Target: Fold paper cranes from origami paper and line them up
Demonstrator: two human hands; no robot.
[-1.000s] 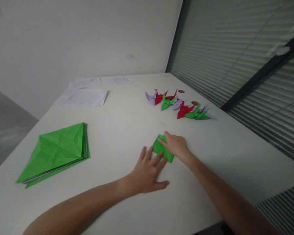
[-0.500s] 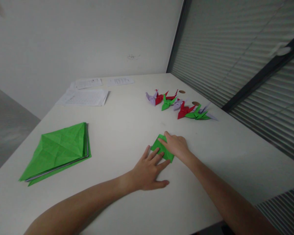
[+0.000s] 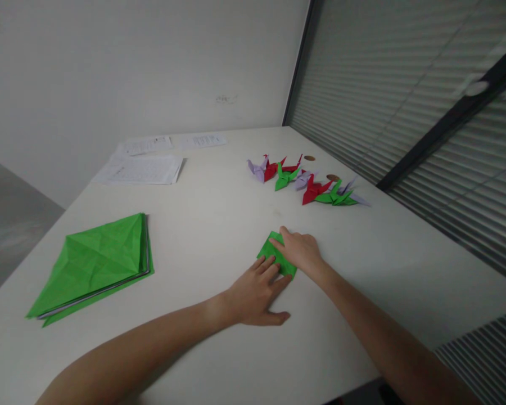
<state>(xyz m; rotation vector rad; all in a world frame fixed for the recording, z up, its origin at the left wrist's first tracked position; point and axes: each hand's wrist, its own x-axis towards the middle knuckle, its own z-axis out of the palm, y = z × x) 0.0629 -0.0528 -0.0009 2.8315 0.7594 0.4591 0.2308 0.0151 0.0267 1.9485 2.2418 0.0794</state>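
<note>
A small folded square of green origami paper (image 3: 285, 265) lies flat on the white table in front of me. My left hand (image 3: 259, 295) rests palm down at its near left edge, fingers stretched out and fingertips on the paper, thumb spread to the side. Over the paper's upper right edge is my right hand (image 3: 301, 248), its thumb and forefinger on the sheet and its other fingers curled in. The right hand hides that edge of the paper.
Several red, green and lilac paper cranes (image 3: 307, 188) stand at the back right, near two round brown table holes. A stack of large green sheets (image 3: 96, 256) lies at the left. Printed papers (image 3: 143, 169) lie at the back left. Window blinds (image 3: 383, 95) border the right side.
The fingers of my left hand have drawn closer together on the paper. My right hand stays at the paper's edge. The whole view has shifted slightly.
</note>
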